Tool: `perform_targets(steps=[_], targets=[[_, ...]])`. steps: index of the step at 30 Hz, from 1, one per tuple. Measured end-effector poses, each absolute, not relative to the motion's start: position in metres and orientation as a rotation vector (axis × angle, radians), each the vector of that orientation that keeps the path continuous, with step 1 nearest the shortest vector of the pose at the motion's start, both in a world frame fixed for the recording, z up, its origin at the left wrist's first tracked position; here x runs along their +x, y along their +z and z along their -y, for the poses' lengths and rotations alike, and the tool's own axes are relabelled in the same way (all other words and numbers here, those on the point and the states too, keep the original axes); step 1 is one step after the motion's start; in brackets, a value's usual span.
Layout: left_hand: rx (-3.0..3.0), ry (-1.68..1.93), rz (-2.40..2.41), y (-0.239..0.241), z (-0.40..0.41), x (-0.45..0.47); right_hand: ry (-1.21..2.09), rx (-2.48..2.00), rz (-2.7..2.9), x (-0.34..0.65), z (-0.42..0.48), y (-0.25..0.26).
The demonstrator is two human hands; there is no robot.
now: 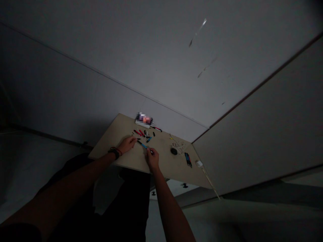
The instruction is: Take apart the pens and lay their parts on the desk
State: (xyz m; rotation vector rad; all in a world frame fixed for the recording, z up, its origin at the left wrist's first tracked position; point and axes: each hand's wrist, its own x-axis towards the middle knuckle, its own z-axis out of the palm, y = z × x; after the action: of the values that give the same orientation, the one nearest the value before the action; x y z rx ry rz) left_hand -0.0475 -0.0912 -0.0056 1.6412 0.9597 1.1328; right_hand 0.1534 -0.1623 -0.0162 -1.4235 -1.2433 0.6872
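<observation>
My right hand (152,158) is closed around a blue-and-black pen (142,145), which slants up and left over the table. Close by on the left, my left hand (127,145) has its fingers pinched together, and a small dark piece (138,138) shows at their tips. The dim light hides exactly what that piece is. Just beyond both hands lies a loose group of pen parts: red barrels (142,133), a blue barrel (149,139), and thin white and black pieces.
A lit phone (144,118) leans on a white block near the wall. A red-and-black pen (156,128) lies beside it. To the right are a round black object (174,151), tangled white cable (179,147), a row of pens (188,160) and a white plug (199,163) at the table edge.
</observation>
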Motion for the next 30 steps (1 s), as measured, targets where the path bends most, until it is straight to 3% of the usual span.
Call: perform_targets(steps=[30], targets=[[1.740, 1.111, -1.032, -0.0033, 0.0922, -0.0480, 0.717, -1.443, 1.222, 0.1550, 0.1619, -0.0190]])
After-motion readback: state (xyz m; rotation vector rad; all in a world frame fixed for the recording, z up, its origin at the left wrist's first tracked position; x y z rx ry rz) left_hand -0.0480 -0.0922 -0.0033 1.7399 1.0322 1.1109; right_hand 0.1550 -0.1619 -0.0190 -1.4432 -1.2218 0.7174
